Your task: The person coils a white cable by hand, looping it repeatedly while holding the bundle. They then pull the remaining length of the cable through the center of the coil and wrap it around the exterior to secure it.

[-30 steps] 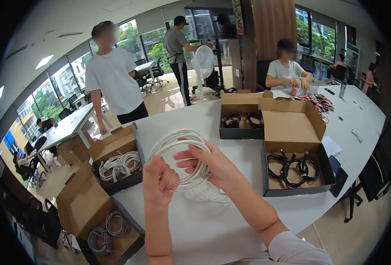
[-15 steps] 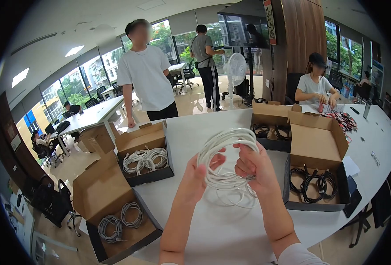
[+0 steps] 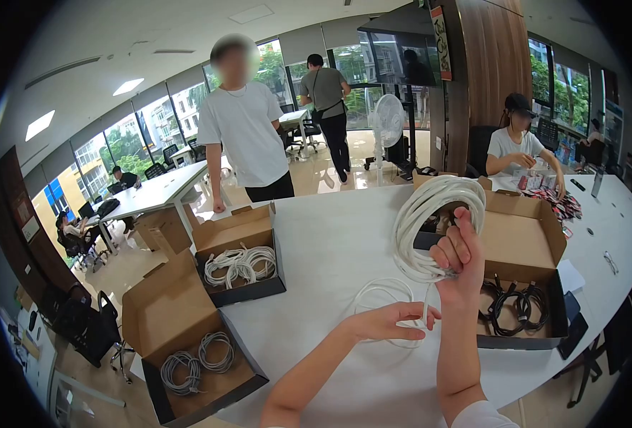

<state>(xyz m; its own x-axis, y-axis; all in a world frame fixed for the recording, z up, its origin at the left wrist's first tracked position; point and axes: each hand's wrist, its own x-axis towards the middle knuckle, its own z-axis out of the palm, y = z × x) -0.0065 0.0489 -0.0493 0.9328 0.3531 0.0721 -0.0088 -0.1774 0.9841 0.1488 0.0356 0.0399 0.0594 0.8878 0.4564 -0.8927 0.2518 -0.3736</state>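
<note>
- Right hand: fingers closed on the white cable coil, raised above the table.
- Left hand: fingertips at the hanging strand; pinch not determinable.
- Loose loops: on table, partly behind left hand.
- Rear box: largely hidden by coil; contents unclear.
- Black-cable box: open, left side hidden by right forearm.
- White-cable box: open, contents visible.

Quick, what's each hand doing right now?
Left hand: fingers at the hanging white strand; whether they pinch it cannot be told.
Right hand: closed, holding the white cable coil up.
</note>
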